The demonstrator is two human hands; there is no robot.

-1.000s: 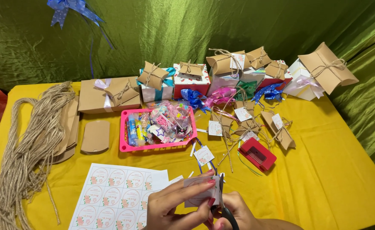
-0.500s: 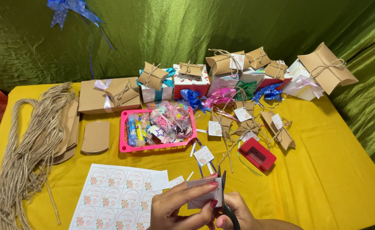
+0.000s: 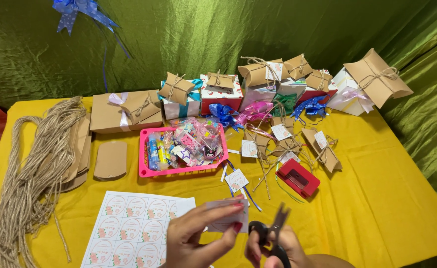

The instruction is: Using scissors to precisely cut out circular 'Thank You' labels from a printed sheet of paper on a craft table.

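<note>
- Left hand point(image 3: 198, 238) pinches a small white paper tag point(image 3: 227, 217) between thumb and fingertips — its grip is clenched on the tag, low over the bench point(image 3: 377, 198).
- Right hand point(image 3: 278, 250) grips black scissors point(image 3: 273, 233), blades raised just beside the tag.
- A sticker sheet point(image 3: 134, 226) lies left of the hands; a pink tray point(image 3: 181, 171) behind.

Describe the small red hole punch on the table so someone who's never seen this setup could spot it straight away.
Start at the yellow tablecloth and find the pink plastic tray of sweets near its middle. To the tray's right, just past the loose paper tags on twine, lies the red hole punch. It is the only solid red, blocky tool there; its neighbours are brown card and string.
</note>
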